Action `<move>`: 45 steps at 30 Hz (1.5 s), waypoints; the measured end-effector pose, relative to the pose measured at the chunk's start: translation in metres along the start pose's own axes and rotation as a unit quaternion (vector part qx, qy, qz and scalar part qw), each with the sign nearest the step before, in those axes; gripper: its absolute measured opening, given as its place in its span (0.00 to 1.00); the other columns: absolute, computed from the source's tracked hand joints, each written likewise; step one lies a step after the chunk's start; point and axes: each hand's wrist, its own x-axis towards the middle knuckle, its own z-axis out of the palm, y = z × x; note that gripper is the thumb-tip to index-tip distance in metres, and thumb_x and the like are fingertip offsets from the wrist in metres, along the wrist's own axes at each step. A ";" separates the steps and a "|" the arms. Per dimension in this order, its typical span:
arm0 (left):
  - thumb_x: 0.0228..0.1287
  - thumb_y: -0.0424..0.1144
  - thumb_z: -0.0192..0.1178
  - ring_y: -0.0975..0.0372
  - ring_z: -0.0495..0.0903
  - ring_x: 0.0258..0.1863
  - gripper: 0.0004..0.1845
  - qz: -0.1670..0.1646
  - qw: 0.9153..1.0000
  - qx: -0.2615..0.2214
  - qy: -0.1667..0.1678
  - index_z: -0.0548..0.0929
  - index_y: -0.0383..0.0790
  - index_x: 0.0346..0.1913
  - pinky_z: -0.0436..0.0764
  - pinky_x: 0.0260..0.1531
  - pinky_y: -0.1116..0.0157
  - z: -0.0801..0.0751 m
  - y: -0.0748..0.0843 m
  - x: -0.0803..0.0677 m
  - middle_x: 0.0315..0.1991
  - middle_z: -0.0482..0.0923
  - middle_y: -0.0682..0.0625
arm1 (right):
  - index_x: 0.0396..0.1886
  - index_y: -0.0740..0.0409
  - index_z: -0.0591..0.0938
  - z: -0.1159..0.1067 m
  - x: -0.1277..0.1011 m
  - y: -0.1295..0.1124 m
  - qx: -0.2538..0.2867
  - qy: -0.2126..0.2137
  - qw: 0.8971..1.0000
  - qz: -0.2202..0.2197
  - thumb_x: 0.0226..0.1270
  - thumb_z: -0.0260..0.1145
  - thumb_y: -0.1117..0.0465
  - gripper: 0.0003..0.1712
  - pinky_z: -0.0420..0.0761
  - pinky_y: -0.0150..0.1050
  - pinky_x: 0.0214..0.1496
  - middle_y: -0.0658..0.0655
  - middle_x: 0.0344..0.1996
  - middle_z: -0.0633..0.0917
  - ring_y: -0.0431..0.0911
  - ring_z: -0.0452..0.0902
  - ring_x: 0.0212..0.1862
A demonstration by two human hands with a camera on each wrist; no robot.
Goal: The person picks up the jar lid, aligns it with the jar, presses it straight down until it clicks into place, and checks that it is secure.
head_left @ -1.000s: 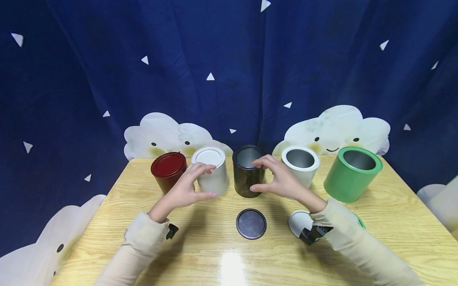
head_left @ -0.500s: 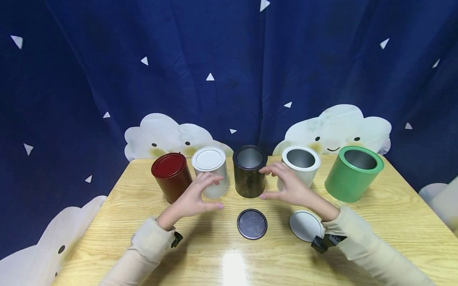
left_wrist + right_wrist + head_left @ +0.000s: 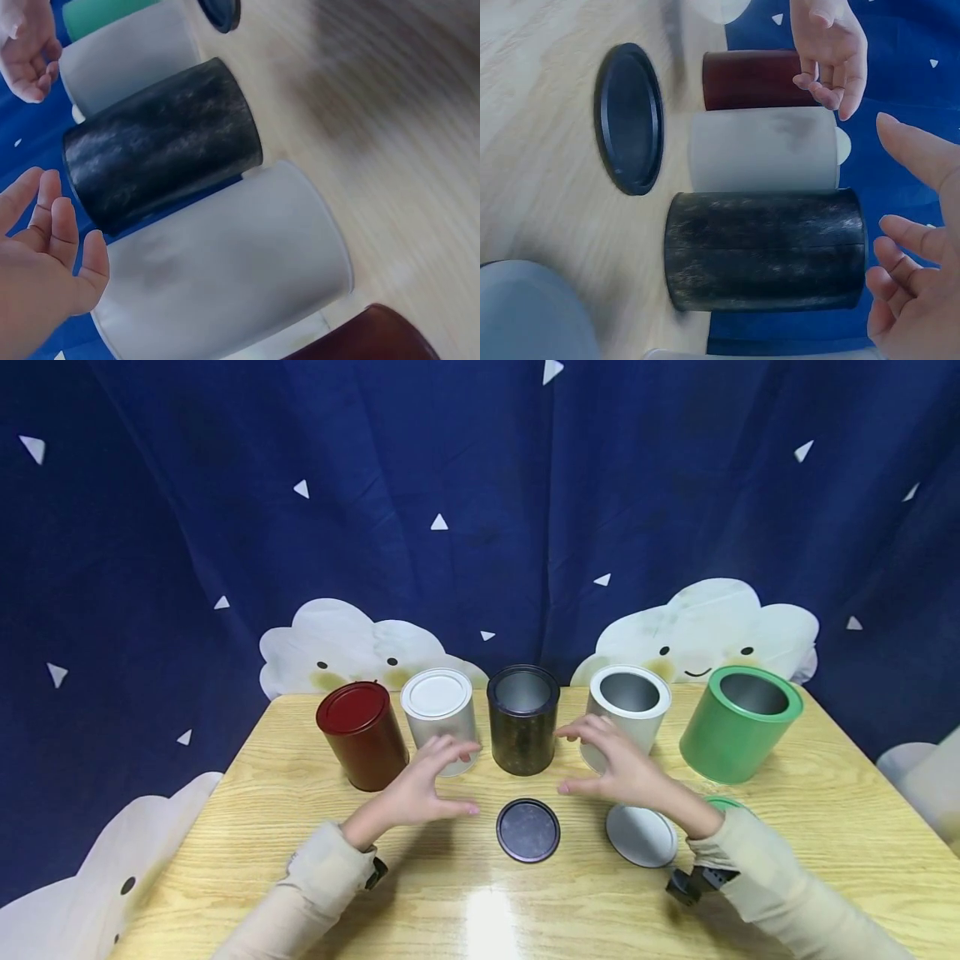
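My left hand (image 3: 420, 785) hovers in front of the lidded white can (image 3: 441, 720), thumb and fingers spread apart with nothing between them. On the other side my right hand (image 3: 617, 762) hangs in the same spread pose, overlapping the lower part of an uncovered white can (image 3: 643, 727). Between the two hands stands a black can (image 3: 523, 739) with its top uncovered. A round black lid (image 3: 528, 831) lies flat on the table in front of it. In the right wrist view the black can (image 3: 765, 251) is nearest to the right fingers.
A dark red can (image 3: 363, 739) with its lid on stands at the left end of the row. At the right end is an uncovered green can (image 3: 731, 739). A white lid (image 3: 641, 837) and a partly hidden green lid (image 3: 722, 802) lie near the right forearm on the wooden table (image 3: 420, 910).
Both hands have drawn back toward the person and shifted right, keeping their spread fingers. The white lid shows more fully now. Cans and lids stay in place.
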 end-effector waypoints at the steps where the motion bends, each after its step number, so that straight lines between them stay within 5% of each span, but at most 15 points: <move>1: 0.38 0.43 0.74 0.58 0.67 0.43 0.37 -0.002 1.000 0.003 -0.002 0.72 0.37 0.56 0.67 0.42 0.59 0.002 -0.001 0.000 0.40 0.72 0.48 | 0.48 0.60 0.78 0.001 -0.002 0.001 -0.002 0.000 1.000 -0.002 0.38 0.77 0.53 0.34 0.70 0.44 0.45 0.52 0.40 0.76 0.48 0.70 0.43; 13: 0.36 0.46 0.75 0.58 0.65 0.44 0.41 -0.052 0.997 0.007 -0.062 0.71 0.40 0.59 0.65 0.43 0.59 0.023 -0.006 -0.001 0.42 0.71 0.46 | 0.48 0.61 0.77 0.018 -0.022 0.020 -0.017 -0.011 1.000 0.010 0.37 0.77 0.52 0.35 0.71 0.45 0.42 0.53 0.39 0.77 0.48 0.70 0.43; 28: 0.38 0.46 0.74 0.57 0.65 0.43 0.42 -0.045 0.994 0.010 -0.094 0.70 0.36 0.59 0.64 0.43 0.61 0.049 -0.014 -0.003 0.42 0.71 0.44 | 0.48 0.61 0.78 0.043 -0.034 0.032 -0.001 -0.038 0.999 0.011 0.37 0.77 0.53 0.35 0.70 0.43 0.42 0.55 0.38 0.77 0.48 0.70 0.42; 45: 0.37 0.45 0.75 0.59 0.63 0.41 0.41 -0.076 0.983 0.037 -0.160 0.71 0.37 0.59 0.60 0.40 0.64 0.058 -0.014 -0.001 0.41 0.69 0.47 | 0.51 0.64 0.76 0.064 -0.041 0.028 -0.012 -0.144 0.989 0.030 0.34 0.78 0.48 0.42 0.66 0.41 0.43 0.55 0.39 0.72 0.46 0.64 0.42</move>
